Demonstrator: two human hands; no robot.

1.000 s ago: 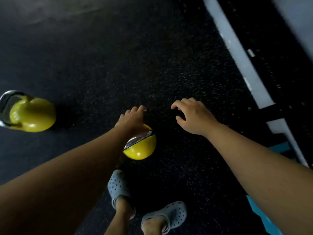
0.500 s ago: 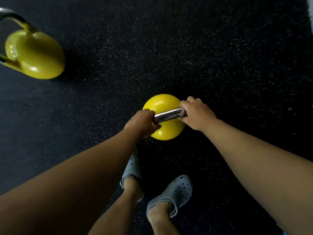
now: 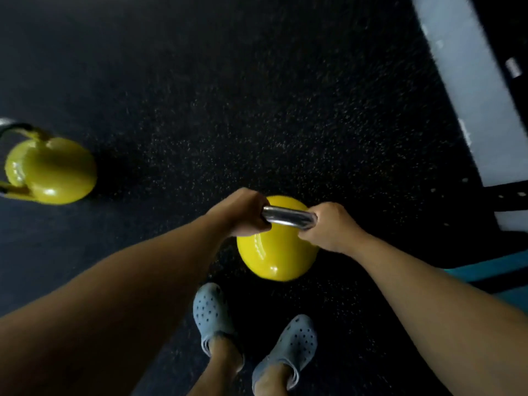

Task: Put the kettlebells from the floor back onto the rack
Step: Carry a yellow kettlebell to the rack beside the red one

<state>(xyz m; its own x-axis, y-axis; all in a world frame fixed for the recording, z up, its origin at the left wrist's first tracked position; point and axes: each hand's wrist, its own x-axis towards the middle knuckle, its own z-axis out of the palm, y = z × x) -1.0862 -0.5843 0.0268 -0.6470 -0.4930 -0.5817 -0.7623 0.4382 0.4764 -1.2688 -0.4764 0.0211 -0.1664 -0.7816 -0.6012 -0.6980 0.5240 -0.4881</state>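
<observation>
Both hands were wrapped around the chrome handle (image 3: 288, 218) of a yellow kettlebell (image 3: 278, 254) near the middle of the view, just beyond the person's feet. The left hand (image 3: 243, 214) gripped the handle's left end, fingers curled fully around the bar, and the right hand (image 3: 328, 227) gripped its right end in the same closed hold, with a short bare stretch of shiny metal showing between them. The round yellow body hung below the handle, over the dark speckled rubber floor (image 3: 228, 95); whether it touched the floor or was raised off it could not be told. A pair of grey perforated clogs (image 3: 213, 312) stood close behind the bell, on the near side. A second yellow kettlebell (image 3: 54, 171) lay tipped on its side on the floor at the far left, well apart from the first, its handle pointing toward the left edge. At the right edge ran a pale, blurred band (image 3: 468, 90), crossed by a dark bar, with a teal strip (image 3: 497, 268) below it.
</observation>
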